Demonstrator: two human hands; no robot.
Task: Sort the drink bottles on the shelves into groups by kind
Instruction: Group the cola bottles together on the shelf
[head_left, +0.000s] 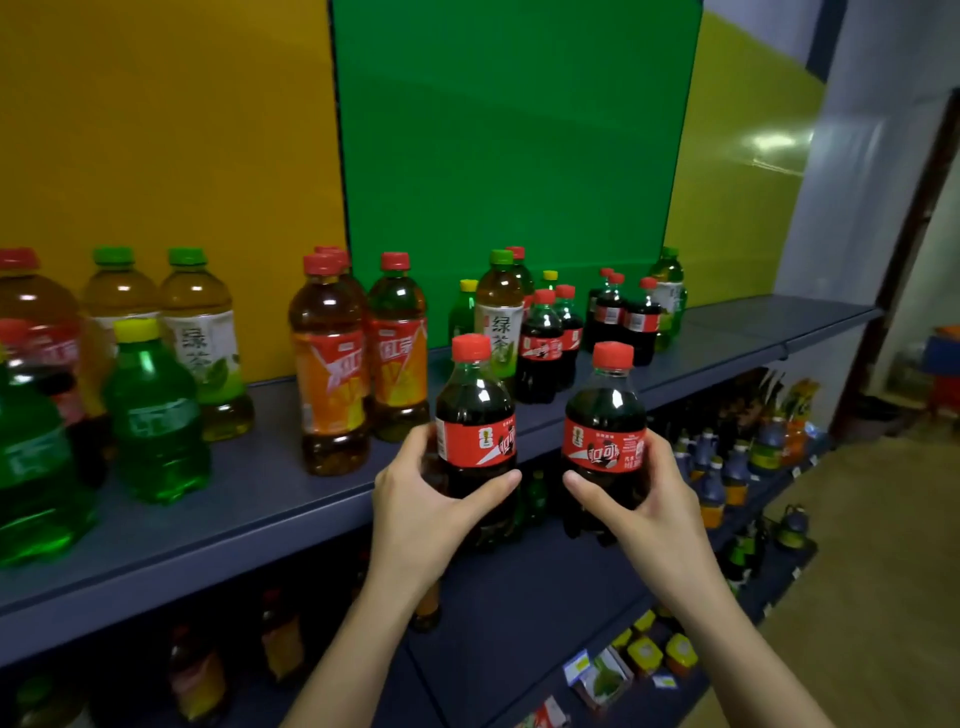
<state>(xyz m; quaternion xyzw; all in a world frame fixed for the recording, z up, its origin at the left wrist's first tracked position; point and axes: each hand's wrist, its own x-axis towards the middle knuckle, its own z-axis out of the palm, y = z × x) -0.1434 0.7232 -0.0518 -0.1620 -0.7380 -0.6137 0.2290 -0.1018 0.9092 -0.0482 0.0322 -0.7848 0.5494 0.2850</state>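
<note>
My left hand (421, 499) grips a small cola bottle (475, 415) with a red cap and red label, held upright in front of the shelf edge. My right hand (639, 499) grips a second cola bottle (605, 421) of the same kind beside it. Behind them on the grey shelf (270, 514) stand several more small cola bottles (543, 348), two red-label iced tea bottles (332, 364), a green tea bottle (500, 312) and green soda bottles (156, 410).
At the shelf's left stand two more green tea bottles (200, 332) and a big iced tea bottle (31, 322). Lower shelves (519, 597) hold more bottles and small packets. Yellow and green panels back the shelf. A floor and doorway lie to the right.
</note>
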